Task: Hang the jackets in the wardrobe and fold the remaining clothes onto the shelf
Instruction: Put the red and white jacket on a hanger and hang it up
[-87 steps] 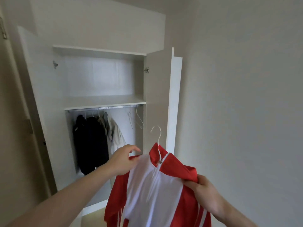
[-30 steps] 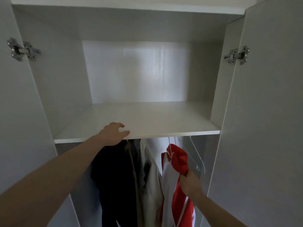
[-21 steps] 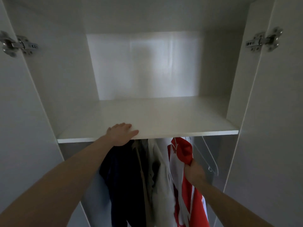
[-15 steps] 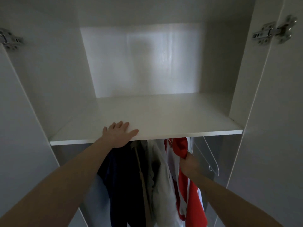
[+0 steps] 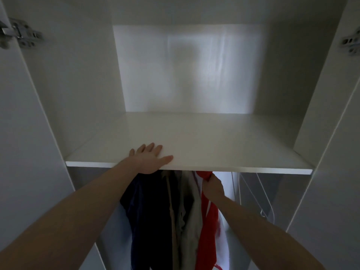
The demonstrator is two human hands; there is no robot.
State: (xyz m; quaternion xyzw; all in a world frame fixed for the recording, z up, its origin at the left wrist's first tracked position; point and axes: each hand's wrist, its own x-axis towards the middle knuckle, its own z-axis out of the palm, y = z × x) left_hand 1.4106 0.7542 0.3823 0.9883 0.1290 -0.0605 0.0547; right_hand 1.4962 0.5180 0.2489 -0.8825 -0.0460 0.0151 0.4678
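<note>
I face the open white wardrobe. My left hand [image 5: 149,159] lies flat on the front edge of the bare shelf [image 5: 224,147], fingers straight. Below the shelf my right hand [image 5: 213,187] grips the collar of the red and white jacket [image 5: 209,227], raised close under the shelf edge. The jacket's hanger hook and the rail are hidden behind the shelf. Left of it hang a dark navy jacket [image 5: 152,217] and a beige-grey jacket [image 5: 188,211].
Bare white wire hangers [image 5: 259,193] hang at the right end under the shelf. Both doors stand open, with metal hinges at upper left [image 5: 21,35] and upper right [image 5: 350,43]. The wardrobe side walls close in on both sides.
My right hand has lifted the red jacket higher, up under the shelf edge. My left hand has slid forward and flattened on the shelf. The camera has moved closer.
</note>
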